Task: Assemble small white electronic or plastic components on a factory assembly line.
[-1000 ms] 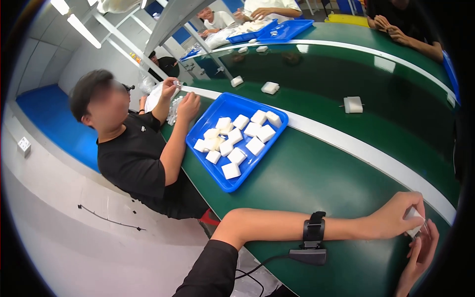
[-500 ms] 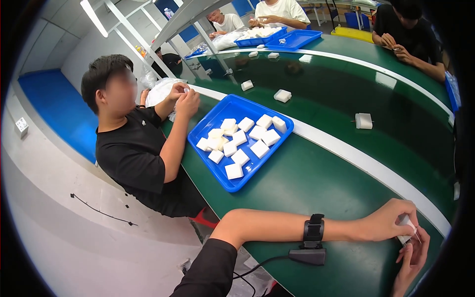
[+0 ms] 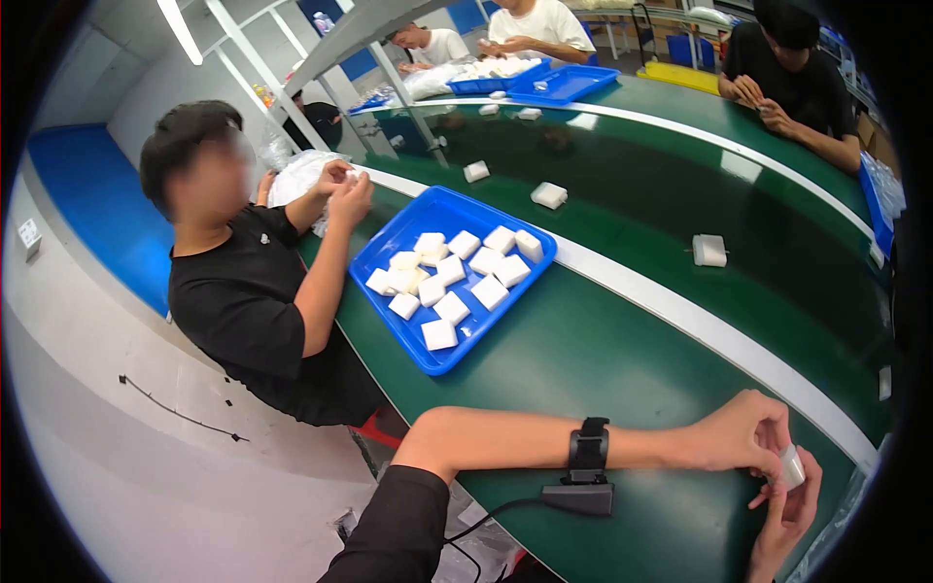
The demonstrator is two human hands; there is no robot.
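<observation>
Near the right end of the green table, my left hand and my right hand meet around a small white plastic block. The left thumb and fingers pinch it from the left, while the right fingers curl around its right and lower sides. Part of the block is hidden by the fingers, and its finer details are too small to make out. A black strap with a small dark box and a cable is on my left forearm.
A blue tray of several white blocks lies left of centre. More blocks, such as one white block, lie on the dark green belt behind a white rail. A co-worker sits at left; others work across.
The white block is turned more upright between my hands, and more of its face shows. My view has shifted slightly, so the tray and table appear further left.
</observation>
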